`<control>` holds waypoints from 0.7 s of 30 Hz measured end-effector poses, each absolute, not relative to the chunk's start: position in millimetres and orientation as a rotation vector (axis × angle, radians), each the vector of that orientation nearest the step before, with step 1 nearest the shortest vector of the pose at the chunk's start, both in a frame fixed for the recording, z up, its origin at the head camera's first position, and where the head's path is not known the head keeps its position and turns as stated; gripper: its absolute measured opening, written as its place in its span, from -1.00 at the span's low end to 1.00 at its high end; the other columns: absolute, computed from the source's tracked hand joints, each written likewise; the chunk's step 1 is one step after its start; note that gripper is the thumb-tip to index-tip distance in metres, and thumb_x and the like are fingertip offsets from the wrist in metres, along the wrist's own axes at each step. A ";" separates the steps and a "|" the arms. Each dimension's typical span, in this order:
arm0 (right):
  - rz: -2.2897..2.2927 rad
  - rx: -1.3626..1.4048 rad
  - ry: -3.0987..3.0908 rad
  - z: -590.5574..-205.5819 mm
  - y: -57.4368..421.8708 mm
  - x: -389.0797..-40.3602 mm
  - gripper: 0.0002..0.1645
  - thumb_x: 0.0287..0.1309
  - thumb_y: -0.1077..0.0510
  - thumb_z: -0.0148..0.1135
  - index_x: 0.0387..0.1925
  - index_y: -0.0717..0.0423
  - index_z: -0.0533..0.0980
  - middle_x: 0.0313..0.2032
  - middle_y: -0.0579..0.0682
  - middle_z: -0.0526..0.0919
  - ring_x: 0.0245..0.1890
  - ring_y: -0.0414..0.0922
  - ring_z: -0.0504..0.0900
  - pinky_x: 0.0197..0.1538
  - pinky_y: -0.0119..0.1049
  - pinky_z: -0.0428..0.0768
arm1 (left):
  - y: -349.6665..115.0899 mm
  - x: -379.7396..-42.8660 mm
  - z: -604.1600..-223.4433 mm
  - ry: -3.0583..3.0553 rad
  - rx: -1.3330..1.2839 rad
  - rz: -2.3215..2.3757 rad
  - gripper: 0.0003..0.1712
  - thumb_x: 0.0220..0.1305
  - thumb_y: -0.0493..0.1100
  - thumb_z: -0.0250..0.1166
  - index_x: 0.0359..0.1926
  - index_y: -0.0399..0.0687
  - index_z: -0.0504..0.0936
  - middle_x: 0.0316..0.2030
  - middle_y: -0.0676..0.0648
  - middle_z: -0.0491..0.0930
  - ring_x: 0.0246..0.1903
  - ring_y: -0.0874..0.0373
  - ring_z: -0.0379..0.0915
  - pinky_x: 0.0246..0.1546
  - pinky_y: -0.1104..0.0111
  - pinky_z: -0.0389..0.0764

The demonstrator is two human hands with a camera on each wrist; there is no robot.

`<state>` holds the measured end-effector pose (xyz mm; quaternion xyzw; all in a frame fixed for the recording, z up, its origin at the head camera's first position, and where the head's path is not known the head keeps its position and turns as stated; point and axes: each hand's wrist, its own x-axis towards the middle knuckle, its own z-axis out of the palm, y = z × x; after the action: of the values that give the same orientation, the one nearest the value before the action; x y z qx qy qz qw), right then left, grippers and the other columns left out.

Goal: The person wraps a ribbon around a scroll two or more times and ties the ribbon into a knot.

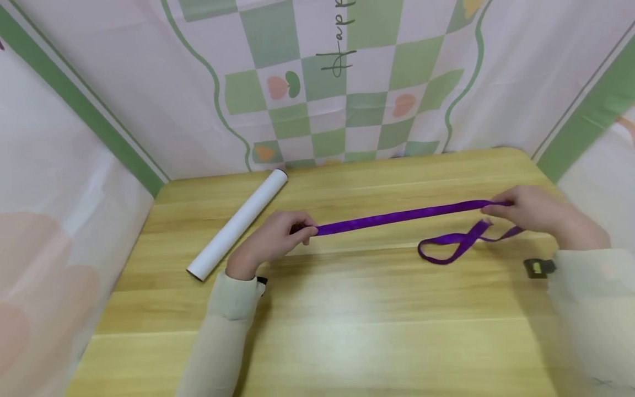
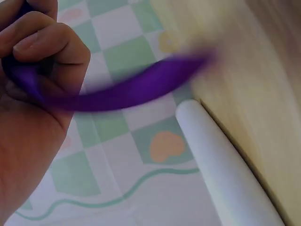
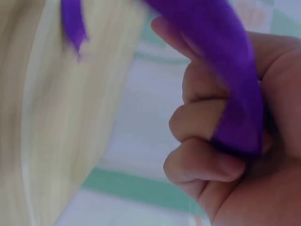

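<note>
- Plainly, a purple ribbon [image 1: 402, 216] is held stretched between two hands above the worktop [image 1: 337, 342], with its right end set slightly higher in the head view.
- By the left hand [image 1: 278, 237], one end of the stretch is gripped: the thumb and fingers are clamped on the ribbon, and in the left wrist view the band is seen to be passed across the palm under curled fingers.
- By the right hand [image 1: 538, 212], the other end is pinched between thumb and fingers, and part of the band is tucked under the curled fingers against the palm.
- Below the right hand, a spare length is left looped, its tip frayed; whether the worktop is touched by that loop cannot be told.
- On the worktop, a white tube [image 1: 238, 225] is laid at a slant, just beside the left hand and apart from the ribbon.
- Behind, a patterned cloth [image 1: 322, 121] is hung, marked with green and white checks, hearts and lettering.
- Both forearms are covered by pale sleeves [image 1: 218, 342].
</note>
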<state>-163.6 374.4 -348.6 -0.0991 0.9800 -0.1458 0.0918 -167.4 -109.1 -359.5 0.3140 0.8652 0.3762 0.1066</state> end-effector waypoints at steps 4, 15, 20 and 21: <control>-0.293 -0.302 2.957 -353.8 391.3 -161.1 -0.52 0.28 -0.09 0.11 -0.17 0.26 0.66 -0.30 0.20 0.70 -0.26 0.21 0.61 -0.12 0.18 0.48 | -116.0 -166.9 -370.3 2.558 0.892 1.092 -0.78 0.38 -0.03 0.11 -0.29 0.03 0.62 -0.52 0.04 0.58 -0.56 0.18 0.34 -0.51 0.37 0.38; -0.245 -0.749 3.222 -380.3 321.8 -132.1 -0.46 -0.06 0.01 0.41 -0.02 0.18 0.59 -0.01 0.25 0.56 0.00 0.25 0.48 0.03 0.22 0.39 | -136.9 -156.5 -384.2 2.604 0.751 0.831 -0.75 0.41 -0.06 0.06 -0.14 -0.02 0.64 -0.27 -0.02 0.63 -0.42 0.22 0.40 -0.34 0.32 0.49; -0.325 -0.839 2.997 -390.3 305.8 -109.8 -0.73 0.09 0.03 0.32 -0.12 -0.09 0.64 -0.18 -0.11 0.64 -0.19 -0.10 0.60 -0.17 -0.09 0.57 | -137.1 -155.4 -382.2 2.612 0.766 0.849 -0.75 0.40 -0.06 0.06 -0.14 -0.02 0.64 -0.29 -0.02 0.63 -0.46 0.22 0.39 -0.38 0.32 0.48; -0.321 -0.823 2.979 -392.9 308.9 -107.7 -0.79 0.11 0.06 0.30 -0.17 -0.14 0.63 -0.22 -0.17 0.64 -0.23 -0.17 0.59 -0.20 -0.15 0.57 | -137.1 -155.3 -381.9 2.612 0.768 0.848 -0.76 0.40 -0.07 0.07 -0.15 -0.02 0.64 -0.29 -0.02 0.63 -0.46 0.22 0.39 -0.38 0.32 0.48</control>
<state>-107.7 308.9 -392.9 -0.2648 0.9586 -0.1033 0.0173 -155.3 -137.1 -381.9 0.2666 0.9064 0.2943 0.1443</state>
